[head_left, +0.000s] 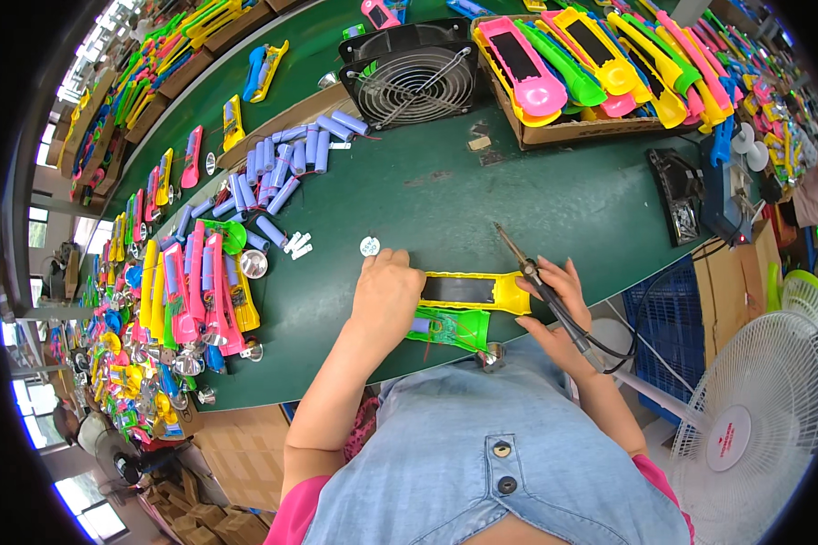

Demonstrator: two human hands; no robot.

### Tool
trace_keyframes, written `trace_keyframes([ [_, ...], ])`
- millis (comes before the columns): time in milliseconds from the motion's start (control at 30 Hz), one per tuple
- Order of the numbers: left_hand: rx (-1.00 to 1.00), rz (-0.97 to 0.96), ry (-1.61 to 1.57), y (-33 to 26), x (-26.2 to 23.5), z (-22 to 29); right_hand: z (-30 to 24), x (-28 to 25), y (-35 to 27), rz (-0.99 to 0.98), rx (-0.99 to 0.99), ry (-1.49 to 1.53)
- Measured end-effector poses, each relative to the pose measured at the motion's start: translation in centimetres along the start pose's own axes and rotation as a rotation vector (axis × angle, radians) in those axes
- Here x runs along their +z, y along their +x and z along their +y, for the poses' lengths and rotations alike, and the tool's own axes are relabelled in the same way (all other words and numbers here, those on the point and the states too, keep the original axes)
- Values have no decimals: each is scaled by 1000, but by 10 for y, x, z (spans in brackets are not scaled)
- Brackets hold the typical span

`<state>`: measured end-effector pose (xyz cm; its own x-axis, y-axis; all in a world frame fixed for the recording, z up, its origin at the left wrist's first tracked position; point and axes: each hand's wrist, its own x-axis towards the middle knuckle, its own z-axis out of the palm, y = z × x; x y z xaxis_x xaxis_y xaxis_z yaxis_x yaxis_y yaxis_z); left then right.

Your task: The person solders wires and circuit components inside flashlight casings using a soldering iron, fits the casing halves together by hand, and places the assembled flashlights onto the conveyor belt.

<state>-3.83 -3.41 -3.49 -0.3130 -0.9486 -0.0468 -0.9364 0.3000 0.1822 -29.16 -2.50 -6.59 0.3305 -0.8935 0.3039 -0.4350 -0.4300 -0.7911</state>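
Observation:
A yellow plastic flashlight casing with a dark panel lies crosswise on the green bench before me. My left hand is closed over its left end, hiding that part and most of the fingertips. In my right hand is a soldering iron, its tip pointing up and left above the bench. That hand's thumb and fingers come close to the casing's wide right end. Just below lies a green casing with a circuit board, wires and a purple battery cell. A round white sticker sits beyond my left fingers.
Purple battery cells are heaped at back left. Filled casings with reflectors crowd the left. A square fan and a carton of coloured casings stand behind. A soldering station and white fan are right.

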Motion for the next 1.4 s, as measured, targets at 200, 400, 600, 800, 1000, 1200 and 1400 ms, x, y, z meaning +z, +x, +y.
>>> trace_keyframes([
  [200,74,125,-137,-3,-30,12,7,2,-2,-16,4,37],
  [400,382,25,-210,-14,-15,39,6,1,-1,-49,14,32],
  [600,254,249,-522,-18,17,37,7,7,5,-53,-12,38],
  [800,37,379,-265,-7,24,44,15,24,19,-104,-226,142],
  [1000,-130,184,-310,-4,21,30,1,-7,26,61,-299,91],
  [1200,-120,87,-373,4,14,25,3,-6,11,133,407,795],
  [1400,-101,50,-331,8,13,26,18,12,5,101,401,806],
])
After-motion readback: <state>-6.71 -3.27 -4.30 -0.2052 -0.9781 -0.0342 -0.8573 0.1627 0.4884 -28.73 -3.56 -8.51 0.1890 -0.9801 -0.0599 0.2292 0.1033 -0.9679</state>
